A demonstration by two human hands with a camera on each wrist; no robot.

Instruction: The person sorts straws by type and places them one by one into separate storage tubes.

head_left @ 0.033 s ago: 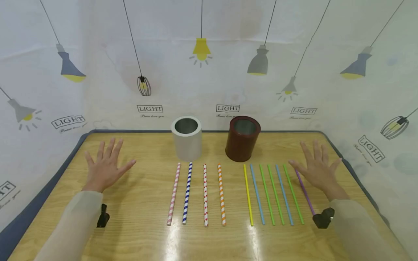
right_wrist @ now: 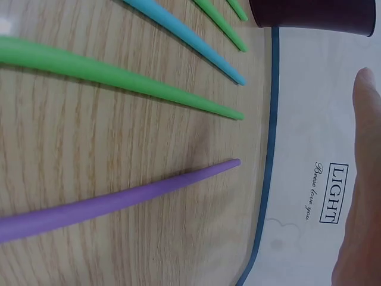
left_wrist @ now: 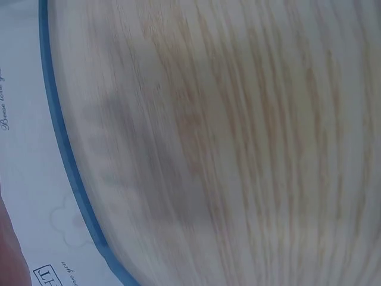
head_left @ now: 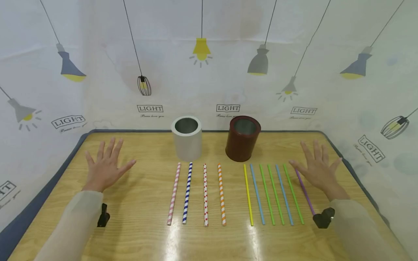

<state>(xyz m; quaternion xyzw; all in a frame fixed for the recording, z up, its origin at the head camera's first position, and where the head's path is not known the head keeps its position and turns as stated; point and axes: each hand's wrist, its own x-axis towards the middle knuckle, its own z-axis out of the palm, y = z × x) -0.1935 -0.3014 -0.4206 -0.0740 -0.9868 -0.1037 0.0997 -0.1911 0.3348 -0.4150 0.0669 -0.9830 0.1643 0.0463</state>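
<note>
My left hand (head_left: 103, 169) is spread over the table's left side, palm down and holding nothing. The left wrist view shows bare wood and a soft shadow below it. Fingers spread likewise, my right hand (head_left: 318, 169) holds nothing; its thumb overlaps the far end of a purple straw (head_left: 306, 194) in the head view. Left of that straw lie a yellow straw (head_left: 248, 197) and several plain blue and green straws (right_wrist: 137, 80). Four patterned paper straws lie mid-table: pink-striped (head_left: 173, 195), blue-striped (head_left: 187, 195), red-dotted (head_left: 205, 195) and orange-striped (head_left: 221, 195).
A white cylindrical holder (head_left: 188, 148) and a dark red one (head_left: 241, 145) stand upright near the back edge, behind the straws. A cloth (head_left: 111, 65) printed with lamps surrounds the wooden table (head_left: 140, 224). Black wrist mounts (head_left: 323, 218) sit beside both sleeves.
</note>
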